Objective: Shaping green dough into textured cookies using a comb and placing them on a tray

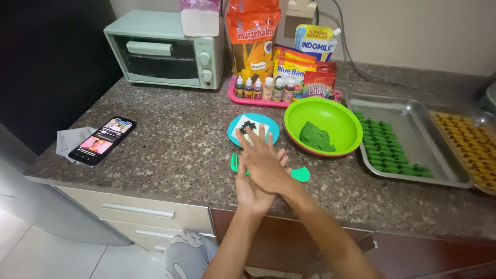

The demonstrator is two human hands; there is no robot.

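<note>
My left hand point(251, 194) and my right hand point(263, 160) are pressed flat together, palm on palm, over the front of the speckled stone counter point(170, 150). The right hand lies on top, fingers stretched toward a small blue plate point(272, 129) that carries a white sheet with dark chips. Whatever may be between the palms is hidden. Just right of the hands stands a green bowl point(323, 106) holding a lump of green dough point(316, 137). A green plastic fork point(234, 163) and a green plastic piece point(301, 174) lie on the counter under the hands.
A metal tray point(413, 111) holds rows of small green dough pieces point(390, 150); a second tray point(467, 142) of yellow pieces sits at the far right. A mint toaster oven point(165, 51), food packets and a pink tray of colouring bottles point(263, 89) line the back. A phone point(102, 140) lies at left.
</note>
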